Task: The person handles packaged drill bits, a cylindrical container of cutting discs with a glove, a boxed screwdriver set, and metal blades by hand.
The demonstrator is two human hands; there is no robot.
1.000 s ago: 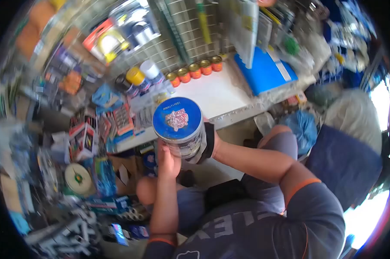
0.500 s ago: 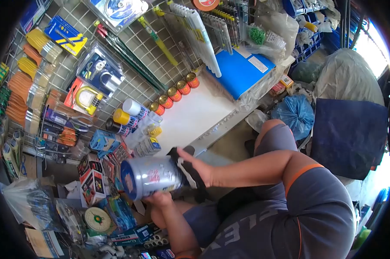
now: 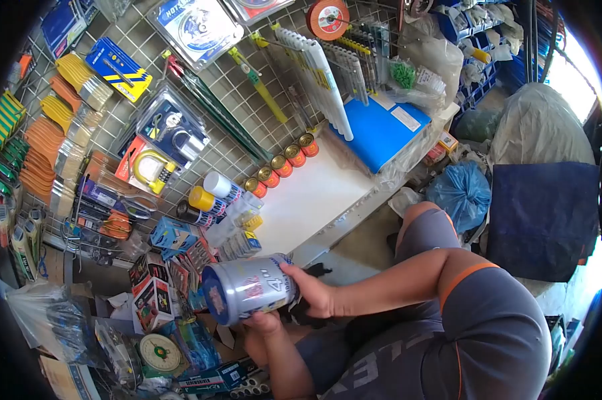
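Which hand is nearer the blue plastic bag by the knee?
Right. The right hand is to the bag's left, on the tin; the left hand, also on the tin, is farther left.

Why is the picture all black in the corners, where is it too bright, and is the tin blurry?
Head view: the wide lens seems to leave those rounded black corners; head view, upper right: the gap is glaring white, its details washed out; head view, lower middle: the tin is clear enough to read its big 4, though its smallest print is too tiny to tell.
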